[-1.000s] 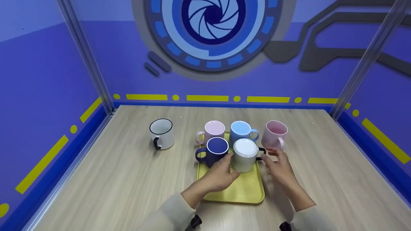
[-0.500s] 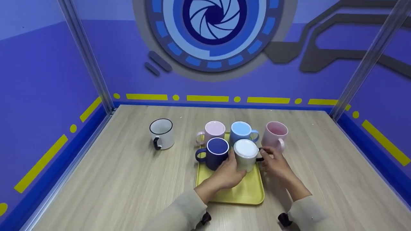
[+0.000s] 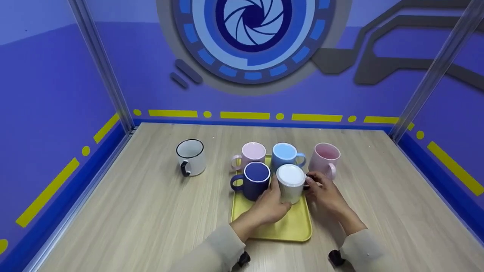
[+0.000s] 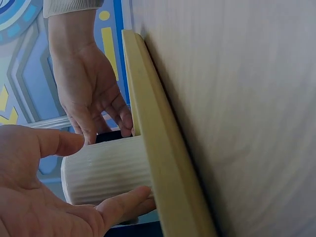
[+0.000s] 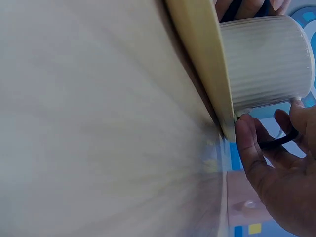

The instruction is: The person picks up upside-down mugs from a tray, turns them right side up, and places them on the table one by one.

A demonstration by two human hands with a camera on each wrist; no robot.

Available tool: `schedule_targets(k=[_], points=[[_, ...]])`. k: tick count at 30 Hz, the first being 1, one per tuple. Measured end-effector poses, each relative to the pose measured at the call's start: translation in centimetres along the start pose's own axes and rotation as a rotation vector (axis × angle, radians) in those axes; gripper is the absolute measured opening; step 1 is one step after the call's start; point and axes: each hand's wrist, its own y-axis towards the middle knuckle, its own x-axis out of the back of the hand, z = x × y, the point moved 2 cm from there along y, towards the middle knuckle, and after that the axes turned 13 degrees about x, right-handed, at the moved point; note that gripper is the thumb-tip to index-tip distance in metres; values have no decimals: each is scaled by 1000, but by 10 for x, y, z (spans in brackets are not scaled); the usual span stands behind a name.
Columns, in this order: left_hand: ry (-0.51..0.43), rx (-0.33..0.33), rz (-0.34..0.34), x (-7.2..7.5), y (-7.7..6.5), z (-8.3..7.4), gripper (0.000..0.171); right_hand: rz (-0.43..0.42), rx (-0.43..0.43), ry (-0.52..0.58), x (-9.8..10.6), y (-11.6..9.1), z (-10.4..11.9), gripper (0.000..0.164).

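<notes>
On the yellow tray (image 3: 283, 231) stands a white ribbed mug (image 3: 292, 189), its flat base facing up. My left hand (image 3: 269, 207) holds its near left side; in the left wrist view the thumb (image 4: 59, 143) and fingers lie on opposite sides of the body. On the other side my right hand (image 3: 326, 192) pinches the mug's black handle (image 5: 281, 140), which the fingers partly hide in the head view. A navy mug (image 3: 255, 187) is close to the left fingers. Behind these two stand a pale pink mug (image 3: 252, 152) and a light blue mug (image 3: 284, 153), also upside down.
An upright pink mug (image 3: 324, 156) stands on the table right of the tray, just beyond my right hand. Farther left is an upright white mug (image 3: 193, 160) with a black rim and handle. Blue-purple panels (image 3: 242, 102) enclose the wooden table (image 3: 151, 211).
My left hand has moved right, from beside the navy mug onto the white ribbed mug. The right fingers have closed on its black handle. The mug has shifted very slightly to the right.
</notes>
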Motion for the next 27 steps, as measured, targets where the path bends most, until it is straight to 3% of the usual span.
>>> schedule_targets(k=[13, 18, 27], points=[[60, -58, -80, 8, -16, -11, 97, -30, 37, -15, 8, -10, 23, 25], [131, -116, -155, 8, -24, -12, 97, -45, 43, -30, 9, -19, 31, 24], [130, -191, -275, 15, -37, -12, 96, -82, 87, -34, 7, -35, 47, 19]])
